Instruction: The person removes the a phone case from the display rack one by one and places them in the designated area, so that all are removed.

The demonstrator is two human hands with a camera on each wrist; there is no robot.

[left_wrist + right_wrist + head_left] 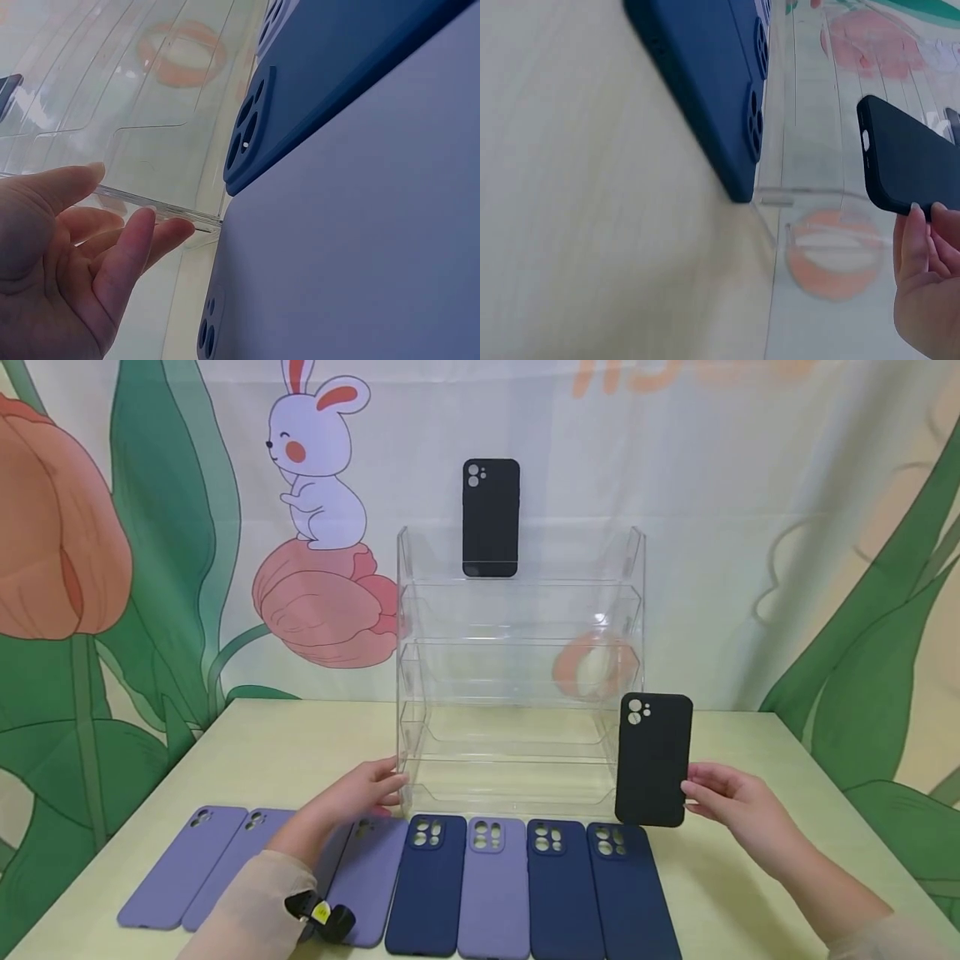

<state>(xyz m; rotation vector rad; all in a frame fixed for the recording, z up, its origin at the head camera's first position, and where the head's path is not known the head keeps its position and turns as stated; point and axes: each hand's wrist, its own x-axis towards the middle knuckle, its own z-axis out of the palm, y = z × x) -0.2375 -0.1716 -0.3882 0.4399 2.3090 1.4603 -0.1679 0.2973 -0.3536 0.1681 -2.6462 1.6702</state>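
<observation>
A black phone case (654,760), upright with its camera holes at the top left, is held in my right hand (738,802). Thumb and fingers pinch its right edge; the right wrist view shows them on the case's long side. The case overlaps the lower right corner of a clear tiered display rack (402,610). My left hand (360,789) grips the rack's left side panel low down, with the thumb on one face and the fingers on the other in the left wrist view. A second black phone case (491,518) stands upright on the rack's top tier, left of centre.
Along the table's front lies a row of phone cases, some lavender (492,893), others dark blue (566,893). My left forearm passes over part of it. Behind the table (810,760) hangs a cloth backdrop (720,527) printed with a rabbit and tulips.
</observation>
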